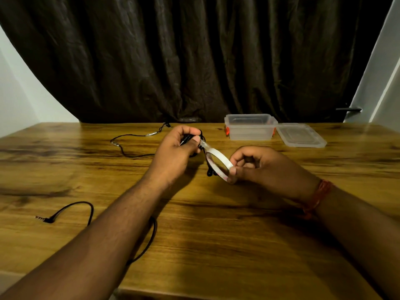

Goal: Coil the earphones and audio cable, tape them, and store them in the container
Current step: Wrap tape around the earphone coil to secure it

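So far we have one bundle in progress: our left hand (181, 144) grips a coiled black cord, most likely the earphones (209, 172), since a dark bud-like end hangs below the tape roll. Our right hand (255, 165) pinches the roll of clear tape (217, 163) at its near edge, and a strip runs from the roll up to the left thumb, where it seems pressed against the coil. We judge the taping of this first bundle to be under way, not finished.

Much is left. A black audio cable (121, 146) with silver plugs lies loose on the surface (238, 234), far left of the hands, uncoiled. Another cord with an angled jack plug (46, 219) trails near the front left, passing under our left forearm; we cannot tell which cable it belongs to. The clear plastic container (251, 127) stands open at the back right with nothing visible inside, its lid (300, 135) lying just beside it.
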A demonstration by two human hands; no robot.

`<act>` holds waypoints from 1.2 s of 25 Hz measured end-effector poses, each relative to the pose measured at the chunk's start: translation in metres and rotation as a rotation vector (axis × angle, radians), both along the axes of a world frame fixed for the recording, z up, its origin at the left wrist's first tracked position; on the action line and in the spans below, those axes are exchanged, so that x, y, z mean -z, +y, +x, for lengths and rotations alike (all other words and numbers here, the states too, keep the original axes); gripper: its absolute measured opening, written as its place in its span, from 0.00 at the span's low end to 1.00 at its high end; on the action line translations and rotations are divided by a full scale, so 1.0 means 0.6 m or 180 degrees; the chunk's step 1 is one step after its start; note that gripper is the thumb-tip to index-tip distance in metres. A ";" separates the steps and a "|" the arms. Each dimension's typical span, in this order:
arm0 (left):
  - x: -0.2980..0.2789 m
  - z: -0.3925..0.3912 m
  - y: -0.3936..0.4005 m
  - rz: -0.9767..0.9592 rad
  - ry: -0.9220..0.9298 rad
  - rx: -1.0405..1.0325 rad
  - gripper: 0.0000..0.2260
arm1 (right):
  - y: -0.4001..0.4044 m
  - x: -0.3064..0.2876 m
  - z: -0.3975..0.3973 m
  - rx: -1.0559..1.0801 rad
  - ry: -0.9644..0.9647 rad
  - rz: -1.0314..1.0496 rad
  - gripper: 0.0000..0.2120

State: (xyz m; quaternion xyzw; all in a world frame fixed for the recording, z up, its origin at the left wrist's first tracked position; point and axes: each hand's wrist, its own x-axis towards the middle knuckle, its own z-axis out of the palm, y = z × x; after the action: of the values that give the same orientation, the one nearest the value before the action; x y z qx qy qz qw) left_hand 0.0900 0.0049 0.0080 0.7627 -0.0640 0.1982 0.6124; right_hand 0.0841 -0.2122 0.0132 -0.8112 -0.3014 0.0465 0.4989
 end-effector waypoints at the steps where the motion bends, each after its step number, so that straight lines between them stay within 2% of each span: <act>1: 0.000 0.001 0.001 0.0054 -0.0059 0.0002 0.09 | 0.001 0.000 -0.001 -0.0024 0.0002 -0.0013 0.05; 4: -0.006 0.000 0.008 0.0172 -0.0187 -0.0221 0.06 | 0.001 0.001 0.001 -0.0030 -0.0185 -0.0246 0.04; 8: -0.009 -0.004 0.012 0.0352 -0.0069 -0.0439 0.06 | -0.003 0.006 0.005 0.0268 -0.0999 -0.0990 0.03; 10: -0.005 -0.004 0.006 0.0459 0.0072 -0.0374 0.06 | -0.005 0.008 0.007 0.0288 -0.1191 -0.1208 0.03; 13: -0.005 -0.007 0.002 0.0525 0.0133 -0.0369 0.06 | -0.008 0.010 0.012 0.0308 -0.1111 -0.1235 0.03; 18: 0.001 -0.006 0.009 0.0542 0.0121 0.0070 0.06 | -0.007 0.016 0.016 0.0291 -0.1302 -0.1554 0.02; 23: 0.007 -0.003 0.009 0.0694 -0.0321 0.0178 0.07 | -0.010 0.015 0.017 0.0258 -0.1287 -0.1474 0.02; 30: 0.005 -0.006 0.014 0.1097 -0.0417 0.0266 0.06 | -0.010 0.021 0.018 0.0168 -0.1230 -0.1473 0.03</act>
State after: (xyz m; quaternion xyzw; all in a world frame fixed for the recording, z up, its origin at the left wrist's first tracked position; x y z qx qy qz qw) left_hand 0.0865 0.0136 0.0047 0.8384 -0.1684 0.2078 0.4749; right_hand 0.0949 -0.2180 0.0006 -0.9048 -0.3509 -0.0542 0.2353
